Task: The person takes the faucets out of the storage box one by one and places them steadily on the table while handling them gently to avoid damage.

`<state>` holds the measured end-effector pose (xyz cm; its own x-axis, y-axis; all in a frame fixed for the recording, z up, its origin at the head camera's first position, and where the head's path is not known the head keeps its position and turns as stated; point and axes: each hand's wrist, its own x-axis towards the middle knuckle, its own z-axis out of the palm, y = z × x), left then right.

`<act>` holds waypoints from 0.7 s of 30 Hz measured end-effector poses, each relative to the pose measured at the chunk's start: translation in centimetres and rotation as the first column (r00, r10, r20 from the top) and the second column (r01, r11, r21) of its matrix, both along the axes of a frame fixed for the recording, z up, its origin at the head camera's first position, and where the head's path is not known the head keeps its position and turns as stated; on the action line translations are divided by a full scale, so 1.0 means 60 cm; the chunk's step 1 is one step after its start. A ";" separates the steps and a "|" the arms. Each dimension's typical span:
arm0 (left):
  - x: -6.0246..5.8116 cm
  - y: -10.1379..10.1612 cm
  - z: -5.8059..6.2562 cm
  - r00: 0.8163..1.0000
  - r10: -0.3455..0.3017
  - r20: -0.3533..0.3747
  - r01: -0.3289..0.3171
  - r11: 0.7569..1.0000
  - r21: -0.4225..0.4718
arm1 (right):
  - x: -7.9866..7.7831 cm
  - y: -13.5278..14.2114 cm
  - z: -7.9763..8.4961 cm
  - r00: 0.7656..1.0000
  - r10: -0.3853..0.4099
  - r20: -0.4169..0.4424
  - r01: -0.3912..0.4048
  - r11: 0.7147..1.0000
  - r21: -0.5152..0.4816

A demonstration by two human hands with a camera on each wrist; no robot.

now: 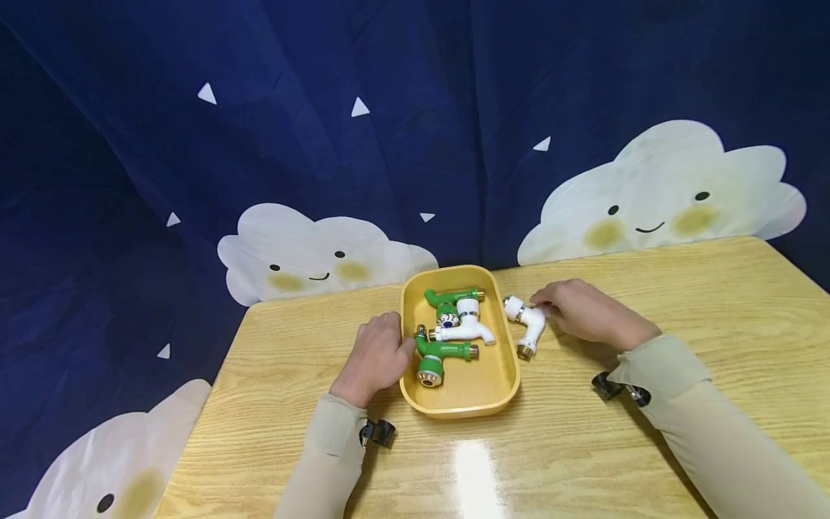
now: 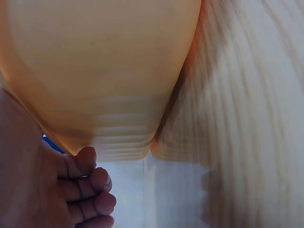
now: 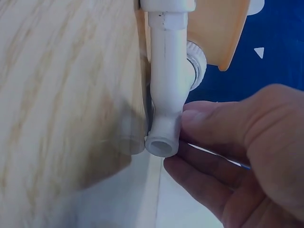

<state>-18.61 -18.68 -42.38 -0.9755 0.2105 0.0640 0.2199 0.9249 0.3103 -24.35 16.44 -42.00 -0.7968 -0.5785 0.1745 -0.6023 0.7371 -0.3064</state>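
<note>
A yellow plastic bin (image 1: 462, 412) stands on the table with two green taps (image 1: 447, 350) and one white tap (image 1: 468, 330) lying in it. At its left wall, my left hand (image 1: 379, 355) grips the rim, thumb over the edge and fingers (image 2: 97, 179) curled along the outside. Another white tap (image 1: 533, 326) lies on the table just right of the bin. My right hand (image 1: 586, 311) pinches this tap by its spout end (image 3: 164, 135) between thumb and fingers. Its ribbed white knob (image 3: 195, 64) points toward the bin, and its brass threaded end (image 1: 526, 352) faces me.
The wooden table (image 1: 285, 404) extends to both sides of the bin. Behind it hangs a dark blue curtain (image 1: 421, 130) with cloud prints, close to the bin's far end. A black wrist device (image 1: 382, 432) hangs below the left sleeve.
</note>
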 end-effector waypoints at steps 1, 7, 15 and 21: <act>0.000 0.000 0.000 1.000 0.000 0.000 0.000 1.000 0.000 | 0.000 0.000 0.000 1.000 -0.003 0.001 0.003 1.000 0.000; 0.000 0.000 0.001 1.000 0.000 0.006 0.000 1.000 0.003 | 0.002 0.000 0.005 1.000 -0.006 -0.001 0.006 1.000 -0.002; 0.001 0.000 0.000 1.000 -0.001 0.005 0.001 1.000 0.002 | 0.002 0.000 0.006 1.000 -0.010 0.005 0.010 1.000 0.001; 0.001 0.000 0.000 1.000 -0.001 0.004 0.001 1.000 0.003 | 0.003 0.000 0.008 1.000 -0.015 0.009 0.015 1.000 -0.004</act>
